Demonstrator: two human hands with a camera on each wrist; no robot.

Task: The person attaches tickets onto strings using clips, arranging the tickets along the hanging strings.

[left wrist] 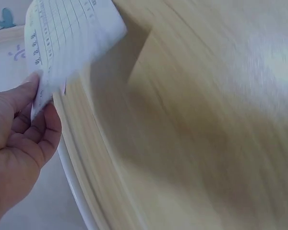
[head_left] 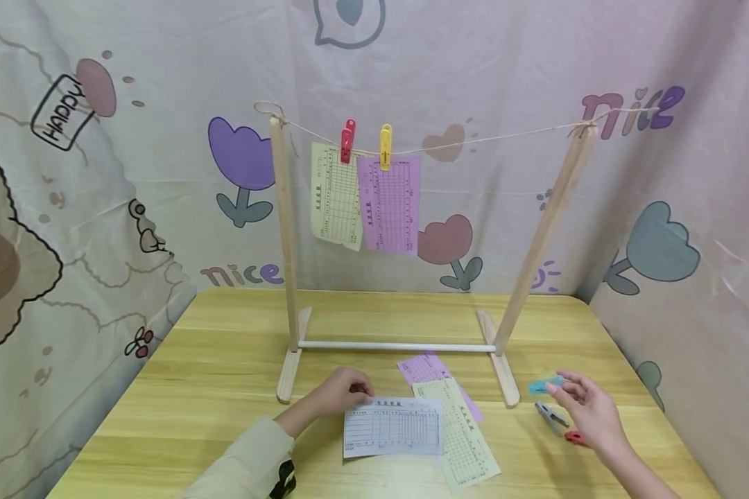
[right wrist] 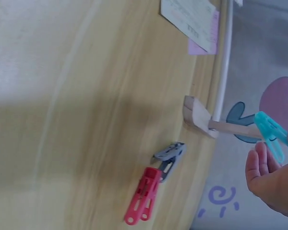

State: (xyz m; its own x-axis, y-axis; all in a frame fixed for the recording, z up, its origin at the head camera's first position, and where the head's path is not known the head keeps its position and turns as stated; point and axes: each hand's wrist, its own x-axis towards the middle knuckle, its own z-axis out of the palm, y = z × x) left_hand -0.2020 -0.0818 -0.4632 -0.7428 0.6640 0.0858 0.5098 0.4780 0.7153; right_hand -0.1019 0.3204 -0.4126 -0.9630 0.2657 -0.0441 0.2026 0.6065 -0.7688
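Note:
My left hand [head_left: 343, 389] pinches a white printed form [head_left: 393, 428] by its upper left corner, as the left wrist view also shows. Between the thumb and fingers of my right hand [head_left: 589, 409] is a teal clothespin [head_left: 544, 385]. Below that hand, a grey clothespin [right wrist: 169, 155] and a red clothespin [right wrist: 143, 196] lie on the table, touching or nearly so. A yellow form [head_left: 458, 436] and a purple form [head_left: 421, 367] overlap on the table, partly behind the white one. On the string hang another yellow form [head_left: 336, 201] and another purple form [head_left: 390, 208].
A wooden rack with a left post [head_left: 282, 235] and right post [head_left: 546, 235] carries the string [head_left: 487, 141]. A white rod [head_left: 393, 346] joins its feet. A red clip [head_left: 347, 141] and yellow clip [head_left: 385, 147] hold the hung forms. Behind is a patterned cloth [head_left: 505, 62].

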